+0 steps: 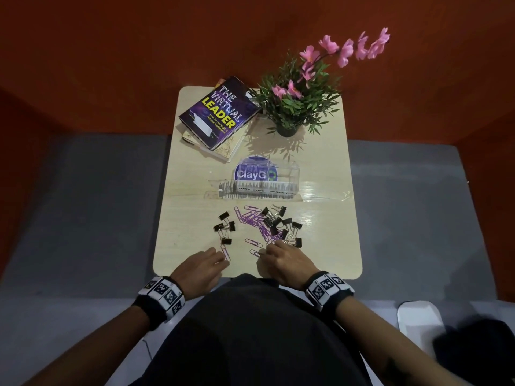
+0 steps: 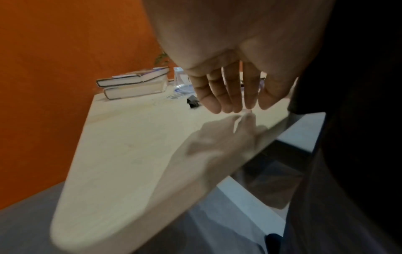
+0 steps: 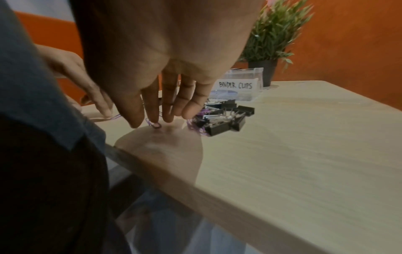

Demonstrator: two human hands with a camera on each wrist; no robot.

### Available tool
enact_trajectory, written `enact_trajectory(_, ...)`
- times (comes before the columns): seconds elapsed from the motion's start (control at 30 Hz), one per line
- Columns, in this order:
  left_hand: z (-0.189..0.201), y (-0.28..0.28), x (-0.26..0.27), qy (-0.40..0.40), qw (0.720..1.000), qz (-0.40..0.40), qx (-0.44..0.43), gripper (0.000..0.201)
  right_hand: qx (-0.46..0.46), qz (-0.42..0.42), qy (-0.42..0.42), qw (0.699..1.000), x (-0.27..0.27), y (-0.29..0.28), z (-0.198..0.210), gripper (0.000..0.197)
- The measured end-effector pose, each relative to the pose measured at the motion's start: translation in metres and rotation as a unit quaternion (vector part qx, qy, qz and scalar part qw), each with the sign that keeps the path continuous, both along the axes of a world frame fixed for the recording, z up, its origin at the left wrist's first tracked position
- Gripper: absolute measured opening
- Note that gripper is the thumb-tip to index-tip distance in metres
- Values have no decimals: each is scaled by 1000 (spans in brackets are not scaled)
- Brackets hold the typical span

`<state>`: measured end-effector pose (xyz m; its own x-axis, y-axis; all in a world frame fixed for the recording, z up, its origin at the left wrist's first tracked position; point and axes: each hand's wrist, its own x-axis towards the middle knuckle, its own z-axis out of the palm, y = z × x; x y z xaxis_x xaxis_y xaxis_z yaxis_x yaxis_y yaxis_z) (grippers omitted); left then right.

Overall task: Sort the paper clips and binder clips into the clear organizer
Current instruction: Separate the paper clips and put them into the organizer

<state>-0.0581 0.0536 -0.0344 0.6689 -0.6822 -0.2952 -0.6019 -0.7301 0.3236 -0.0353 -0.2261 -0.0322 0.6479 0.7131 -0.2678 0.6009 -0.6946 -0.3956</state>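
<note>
Purple paper clips [image 1: 255, 220] and black binder clips [image 1: 281, 224] lie mixed on the table in front of the clear organizer [image 1: 267, 179], with a second small group of binder clips [image 1: 225, 227] to the left. My left hand [image 1: 218, 259] reaches down with straight fingers [image 2: 226, 104]; its fingertips touch a lone paper clip [image 1: 226, 253]. My right hand [image 1: 266, 250] also has straight fingers, and one fingertip [image 3: 152, 120] presses on another paper clip [image 3: 156, 125] beside the binder clip pile [image 3: 224, 118]. Neither hand holds anything.
Two stacked books [image 1: 220, 112] and a potted plant with pink flowers [image 1: 295, 101] stand at the back of the small wooden table [image 1: 328, 232]. The organizer's right half carries a "BINDER CLIPS" label [image 3: 236, 85]. The table's near edge is right under my wrists.
</note>
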Motion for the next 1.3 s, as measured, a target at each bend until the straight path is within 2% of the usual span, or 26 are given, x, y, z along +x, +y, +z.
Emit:
enact_trajectory(0.17,-3,-26,10,-2,999,2,32,32,-6,-6,-6,1000,6,13,-3,46)
enact_trajectory(0.33,0,-51,26,-9,1000,17,12,42,0,-34,-11,999,8,15,-4,45)
enact_trajectory(0.43,2,-46,32,-33,998,53,-9,32,-7,-77,-25,997,7,2,-4,46)
enact_trajectory(0.53,0,-37,27,-45,998,39,28,25,-11,-102,-33,994,1,-9,-5,45)
enact_trajectory(0.63,-4,-39,22,-32,998,-4,55,33,-2,-103,-22,994,-4,-11,-9,44)
enact_trajectory(0.8,-8,-60,30,-7,1000,-4,15,48,3,-112,-7,994,-6,-22,-11,48)
enact_trajectory(1.0,-2,-91,46,-24,999,-17,26,57,33,-192,-44,980,3,-36,-9,27)
enact_trajectory(1.07,-3,-99,49,-25,999,-26,32,58,23,-216,-38,975,14,-29,-6,34)
enact_trajectory(1.17,-2,-105,52,-31,998,-20,58,52,-6,-188,-21,982,29,-16,-3,48)
enact_trajectory(1.3,-6,-96,53,-32,997,-12,67,58,-36,-173,-21,984,39,-17,-9,51)
